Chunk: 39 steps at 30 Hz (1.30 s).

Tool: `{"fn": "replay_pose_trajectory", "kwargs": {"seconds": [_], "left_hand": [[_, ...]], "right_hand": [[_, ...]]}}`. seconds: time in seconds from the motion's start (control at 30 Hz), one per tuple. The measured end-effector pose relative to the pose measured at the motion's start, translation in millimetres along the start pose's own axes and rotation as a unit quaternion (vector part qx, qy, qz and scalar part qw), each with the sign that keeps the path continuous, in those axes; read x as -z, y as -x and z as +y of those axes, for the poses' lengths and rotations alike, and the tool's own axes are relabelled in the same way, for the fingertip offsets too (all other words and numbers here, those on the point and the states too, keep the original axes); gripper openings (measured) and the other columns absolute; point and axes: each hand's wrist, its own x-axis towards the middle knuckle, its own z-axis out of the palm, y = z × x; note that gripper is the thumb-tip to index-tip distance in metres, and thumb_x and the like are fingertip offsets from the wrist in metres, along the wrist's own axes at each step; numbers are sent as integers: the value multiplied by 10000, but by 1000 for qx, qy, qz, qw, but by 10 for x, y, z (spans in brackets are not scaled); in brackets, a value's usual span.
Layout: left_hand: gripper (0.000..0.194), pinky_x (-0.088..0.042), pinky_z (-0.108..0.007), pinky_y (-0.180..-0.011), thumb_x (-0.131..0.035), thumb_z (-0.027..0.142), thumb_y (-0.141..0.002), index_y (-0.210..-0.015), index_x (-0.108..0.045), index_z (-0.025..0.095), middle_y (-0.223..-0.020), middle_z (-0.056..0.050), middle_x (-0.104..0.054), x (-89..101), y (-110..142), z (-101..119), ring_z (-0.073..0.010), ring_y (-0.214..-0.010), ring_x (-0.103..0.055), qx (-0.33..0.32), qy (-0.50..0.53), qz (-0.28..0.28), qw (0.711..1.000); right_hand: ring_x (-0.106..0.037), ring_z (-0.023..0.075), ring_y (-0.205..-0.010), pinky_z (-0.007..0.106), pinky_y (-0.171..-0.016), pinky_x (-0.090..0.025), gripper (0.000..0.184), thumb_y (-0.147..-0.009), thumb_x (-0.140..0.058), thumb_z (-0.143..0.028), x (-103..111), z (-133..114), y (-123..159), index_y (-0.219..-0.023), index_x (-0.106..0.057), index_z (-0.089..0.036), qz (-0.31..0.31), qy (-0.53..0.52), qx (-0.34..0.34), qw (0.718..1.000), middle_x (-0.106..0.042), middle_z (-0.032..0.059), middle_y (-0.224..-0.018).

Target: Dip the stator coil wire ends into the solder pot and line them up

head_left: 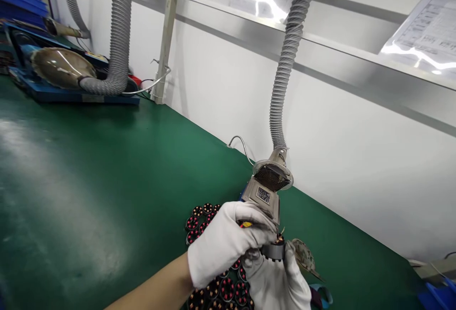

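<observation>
L hand (226, 241) & R hand (270, 281), white-gloved, are held close tog.; grey ring part (273, 251) is gripped by R, w/ L bent at its top, exact L grip can't be told. Part's held over green counter (142, 182), near metal box (253, 190); round pcs (227, 289) are grouped beside hands.

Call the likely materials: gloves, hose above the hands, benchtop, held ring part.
Gloves: probably fabric, matte white; soft creases, grey smudges.
Hose: likely flexible plastic, dull grey; close-set ribs, gentle bend.
Benchtop: smooth semi-gloss green covering, maybe rubber or vinyl; blurred glare.
Ring part: smooth satin-grey band suggests metal; plastic possible.
</observation>
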Motion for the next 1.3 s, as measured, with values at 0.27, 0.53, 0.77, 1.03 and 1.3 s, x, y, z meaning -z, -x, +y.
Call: {"fn": "replay_pose_trajectory", "kwargs": {"seconds": [0.27,0.53,0.77,1.03,1.3], "left_hand": [[217,-495,-235,-684,-750,114,-594,-801,-718,172,-814,-32,-691,90,23,111,-171,-766,-623,83,-13,-1,996],[154,-517,-243,-705,-685,69,-708,-677,-724,215,-727,-16,-680,-74,151,104,-156,-714,-628,-175,-45,68,981],[374,-447,-300,-906,-738,300,-731,-1088,-652,230,-1081,-53,-664,43,75,150,-224,-1035,-584,63,36,-12,997],[337,-471,-255,-795,-759,470,-672,-783,-703,157,-822,-56,-685,-157,94,-114,-167,-805,-612,39,191,103,975],[310,-467,-304,-807,-781,204,-618,-910,-688,157,-871,-55,-689,-75,50,90,-196,-844,-614,119,63,43,990]], "right_hand": [[-661,212,-756,402,-719,-534,338,-697,-670,-562,36,-93,61,-892,-715,-289,-3,-30,-48,998,-717,63,-913],[-674,224,-857,349,-745,-555,400,-639,-739,-502,148,91,-69,-956,-684,-265,85,35,113,989,-713,55,-962],[-646,188,-941,284,-745,-553,384,-672,-745,-124,-68,202,-33,-1007,-604,-247,189,313,467,805,-636,44,-1090],[-651,184,-877,283,-732,-547,331,-660,-743,-60,-76,250,-105,-928,-613,-205,186,437,604,640,-639,50,-997],[-599,193,-980,354,-811,-518,390,-693,-726,-118,-87,275,-41,-993,-538,-281,240,420,550,680,-586,37,-1090]]}}
